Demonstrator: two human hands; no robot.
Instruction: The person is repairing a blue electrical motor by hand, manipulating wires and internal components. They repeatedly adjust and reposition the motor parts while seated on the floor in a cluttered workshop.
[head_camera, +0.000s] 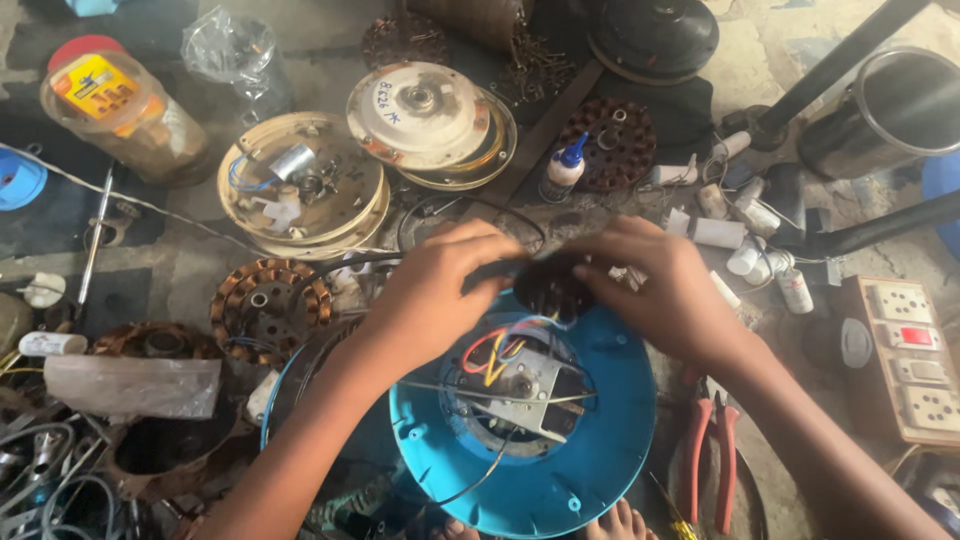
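Note:
A round blue fan housing (590, 450) lies in front of me, with a grey metal bracket (530, 392) and red, yellow and blue wires (492, 348) in its middle. Both hands meet over its far rim. My left hand (435, 290) and my right hand (665, 290) together grip a small dark round part (550, 288) with black cable running from it. My fingers hide most of that part.
Cream fan motor covers (300, 185) (420, 115), copper-wound stators (268, 305) (618, 140), a small glue bottle (563, 168) and white capacitors (720, 232) crowd the floor. Red-handled pliers (712, 460) lie at the right, a switch board (912, 355) beyond them. A plastic jar (115, 110) stands far left.

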